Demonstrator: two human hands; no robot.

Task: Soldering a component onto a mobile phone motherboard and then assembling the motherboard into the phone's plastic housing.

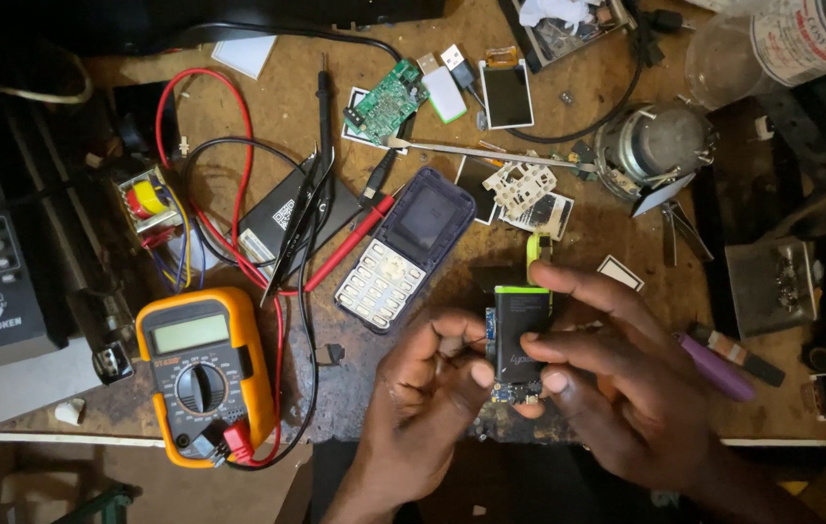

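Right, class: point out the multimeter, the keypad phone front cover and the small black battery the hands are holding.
multimeter (pixel 201 374): head view, on its round dial.
keypad phone front cover (pixel 405 249): head view, between window and keys.
black battery (pixel 516 335): head view, on its bare black face between the fingers.

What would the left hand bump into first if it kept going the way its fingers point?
The left hand points up and right, straight at the black battery it already touches, with the right hand just beyond.

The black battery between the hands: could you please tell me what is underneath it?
Under the black battery a small circuit board pokes out at the bottom edge. The left hand and right hand pinch both; their fingers cover the rest of the board.
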